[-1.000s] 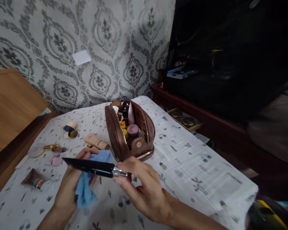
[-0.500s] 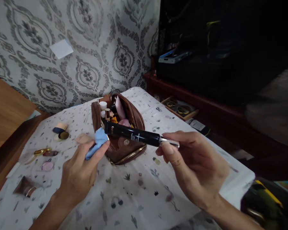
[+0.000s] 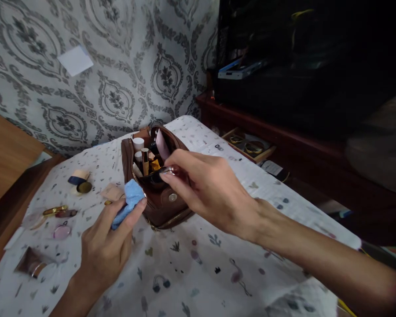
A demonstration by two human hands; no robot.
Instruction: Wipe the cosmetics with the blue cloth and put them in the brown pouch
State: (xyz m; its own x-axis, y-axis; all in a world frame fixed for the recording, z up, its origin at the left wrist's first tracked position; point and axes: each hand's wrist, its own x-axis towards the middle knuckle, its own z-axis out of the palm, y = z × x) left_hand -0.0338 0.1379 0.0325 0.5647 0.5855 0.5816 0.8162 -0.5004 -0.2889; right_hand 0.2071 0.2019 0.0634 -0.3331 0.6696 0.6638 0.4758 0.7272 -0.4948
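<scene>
A brown bag [image 3: 166,211] stands unzipped on the printed cloth, with white-capped jars, a gold-and-clear tube and a pink item inside. Over its opening, my right hand [image 3: 214,193] pinches the silver end of a black cosmetic tube [image 3: 155,177]. The tube's dark body reaches down into the bag, partly hidden by my fingers and the bag's front. My left hand [image 3: 107,242] is closed on a folded blue cloth [image 3: 133,193] at the bag's left front edge, by the zipper. Just beyond that cloth lies a beige compact [image 3: 112,192].
On the left of the bed-like surface lie a small open jar [image 3: 83,187], gold and dark lip tubes [image 3: 56,210], a pink round item [image 3: 62,230] and a brown squeeze tube [image 3: 31,263]. An open drawer [image 3: 265,155] with bracelets sits right. Patterned wallpaper [image 3: 119,97] rises behind.
My right hand has moved left and forward with the black tube, from in front of the bag to inside its opening. My left hand keeps the blue cloth in nearly the same place.
</scene>
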